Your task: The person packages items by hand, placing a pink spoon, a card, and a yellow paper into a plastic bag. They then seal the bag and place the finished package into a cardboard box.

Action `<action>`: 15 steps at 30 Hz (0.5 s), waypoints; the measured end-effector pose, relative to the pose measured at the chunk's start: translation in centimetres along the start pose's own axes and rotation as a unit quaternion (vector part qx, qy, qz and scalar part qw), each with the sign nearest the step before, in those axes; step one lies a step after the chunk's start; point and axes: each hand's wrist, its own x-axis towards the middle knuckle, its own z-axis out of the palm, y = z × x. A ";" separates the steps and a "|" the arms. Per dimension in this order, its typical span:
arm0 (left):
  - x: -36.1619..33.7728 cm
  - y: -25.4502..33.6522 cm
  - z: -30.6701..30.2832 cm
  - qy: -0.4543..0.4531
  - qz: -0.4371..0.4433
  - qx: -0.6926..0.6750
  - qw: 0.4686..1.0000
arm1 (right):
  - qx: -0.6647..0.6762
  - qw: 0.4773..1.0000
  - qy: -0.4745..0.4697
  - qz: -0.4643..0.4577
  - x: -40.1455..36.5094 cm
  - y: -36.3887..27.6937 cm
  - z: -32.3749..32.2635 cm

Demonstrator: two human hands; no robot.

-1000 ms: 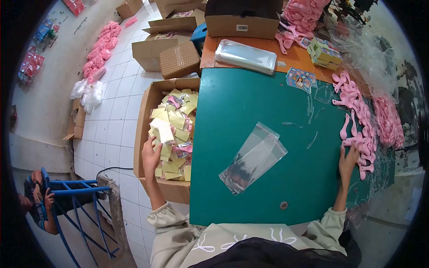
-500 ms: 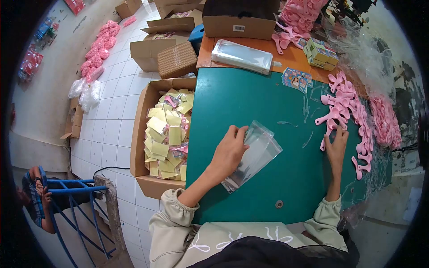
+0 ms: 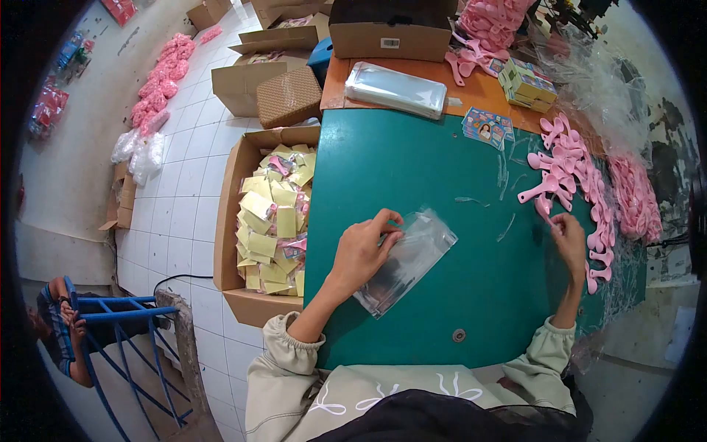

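My left hand (image 3: 368,250) pinches the top edge of a clear plastic bag (image 3: 409,261) on the green table, its thumb and index finger closed together. Other clear bags seem to lie beneath it, though how many is hard to make out. At the right, my right hand (image 3: 567,236) grips the handle end of a pink spoon (image 3: 544,206), whose bowl points away from me. More pink spoons (image 3: 567,158) lie in a loose pile just beyond and to the right of that hand.
Beside the green table (image 3: 442,177), an open carton (image 3: 228,258) holds yellow-carded packets. Farther back are a stack of clear bags (image 3: 398,90), printed cards (image 3: 487,127), small yellow boxes (image 3: 527,85) and a brown box (image 3: 390,33). A person (image 3: 62,324) is near a blue rail at left.
My left hand has moved slightly left, and the bag's top has shifted with it. My right hand has moved a little right and nearer me, with a spoon now in its fingers.
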 end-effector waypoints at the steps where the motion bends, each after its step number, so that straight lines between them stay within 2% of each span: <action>1: -0.1 0.0 0.2 -0.001 -0.008 -0.006 1.000 | -0.019 0.999 0.011 -0.040 0.3 0.1 -0.6; 2: -0.2 0.0 0.3 -0.001 -0.015 -0.011 1.000 | -0.008 0.999 0.010 -0.031 0.6 0.0 -1.9; 5: -0.3 -0.4 0.6 0.043 0.083 0.041 0.995 | 0.177 0.978 -0.048 0.095 1.7 -4.1 -6.5; 6: -0.3 -0.3 0.6 0.066 0.109 0.060 0.990 | 0.042 0.999 0.029 0.006 2.2 -2.2 -6.7; 7: -0.2 -0.2 0.4 0.089 0.134 0.079 0.984 | -0.094 0.987 0.105 -0.082 3.0 1.2 -6.8; 8: -0.1 -0.1 0.3 0.112 0.160 0.098 0.976 | -0.227 0.942 0.179 -0.169 3.5 3.0 -6.9; 11: -0.2 -0.1 0.3 0.069 0.099 0.042 0.992 | -0.089 0.980 0.175 -0.040 3.6 0.5 -7.1; 12: -0.2 0.1 0.1 0.052 0.079 0.024 0.995 | 0.003 0.988 0.151 -0.018 3.5 -1.9 -7.3; 14: 0.0 0.8 -0.3 0.017 0.040 -0.012 0.999 | 0.188 0.977 0.099 0.028 3.2 -8.0 -7.3; 15: 0.0 0.8 -0.3 0.017 0.028 -0.029 0.999 | 0.215 0.971 0.107 0.010 3.3 -9.3 -6.5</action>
